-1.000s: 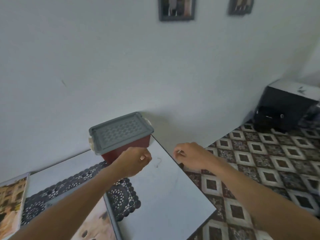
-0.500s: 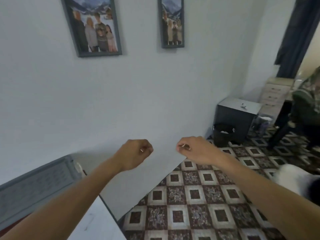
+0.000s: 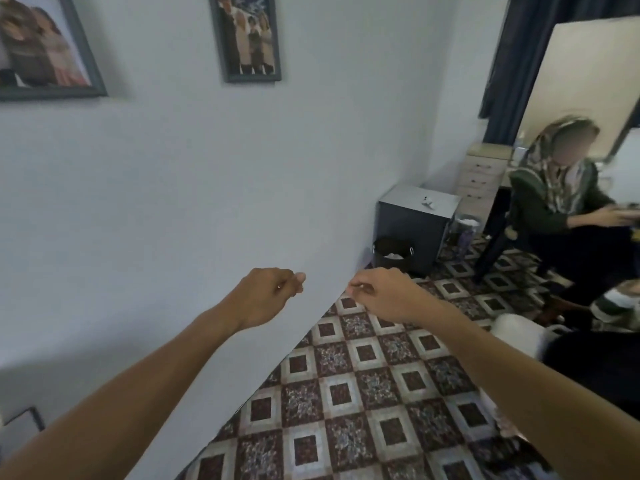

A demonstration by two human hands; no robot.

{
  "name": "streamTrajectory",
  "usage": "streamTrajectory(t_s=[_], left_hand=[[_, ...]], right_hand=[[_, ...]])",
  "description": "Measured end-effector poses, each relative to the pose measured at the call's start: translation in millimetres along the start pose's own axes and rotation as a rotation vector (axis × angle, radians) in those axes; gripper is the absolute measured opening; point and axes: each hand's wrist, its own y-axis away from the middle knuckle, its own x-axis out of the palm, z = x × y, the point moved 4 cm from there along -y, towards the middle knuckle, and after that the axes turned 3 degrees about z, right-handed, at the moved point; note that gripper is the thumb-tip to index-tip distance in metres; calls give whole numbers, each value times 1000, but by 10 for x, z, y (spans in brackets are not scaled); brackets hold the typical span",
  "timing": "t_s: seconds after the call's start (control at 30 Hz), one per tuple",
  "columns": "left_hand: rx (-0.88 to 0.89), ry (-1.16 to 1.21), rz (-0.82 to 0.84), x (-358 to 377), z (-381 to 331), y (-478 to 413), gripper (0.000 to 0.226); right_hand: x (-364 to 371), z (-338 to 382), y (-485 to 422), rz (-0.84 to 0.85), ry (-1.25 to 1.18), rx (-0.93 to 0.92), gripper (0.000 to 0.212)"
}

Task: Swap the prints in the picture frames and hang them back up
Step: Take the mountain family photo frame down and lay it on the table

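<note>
Two dark-framed family photos hang on the white wall: a wide picture frame (image 3: 52, 92) at the top left, cut off by the image edge, and a narrow picture frame (image 3: 249, 77) to its right. My left hand (image 3: 266, 296) and my right hand (image 3: 384, 296) are held out side by side well below them, a short gap apart. Both have curled, pinched fingers. A tiny pale bit shows at each hand's fingertips; I cannot tell whether it is a nail or a small object. Neither hand touches a frame.
The wall meets a patterned tile floor (image 3: 346, 393). In the right corner stand a grey cabinet (image 3: 415, 220), a black bin (image 3: 393, 252) and a beige drawer unit (image 3: 481, 174). A seated person (image 3: 554, 202) is at the far right, under a dark curtain (image 3: 512, 46).
The view has swung up and to the right, off the table with the lidded box and loose prints, onto the wall and room corner. Both hands stay closed and have risen together.
</note>
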Motion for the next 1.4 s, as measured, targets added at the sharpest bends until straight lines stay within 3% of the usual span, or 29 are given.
streamTrajectory(t_s=[0.23, 0.33, 0.53, 1.07, 1.4], left_hand=[[-62, 35, 31, -76, 261, -853, 75], [-54, 13, 26, -254, 453, -1270, 66], [63, -95, -47, -601, 652, -1958, 23], [-19, -307, -229, -1336, 651, -3450, 23], [-96, -418, -541, -2256, 650, -3947, 19]], right_hand=[[-202, -416, -823, -26, -55, 16, 28], [-379, -460, -1240, -30, -61, 19, 28], [-686, -551, -1972, -46, -58, -26, 23], [-1527, -929, -4026, -44, -117, -320, 17], [-2315, -574, -5161, -156, -176, -550, 16]])
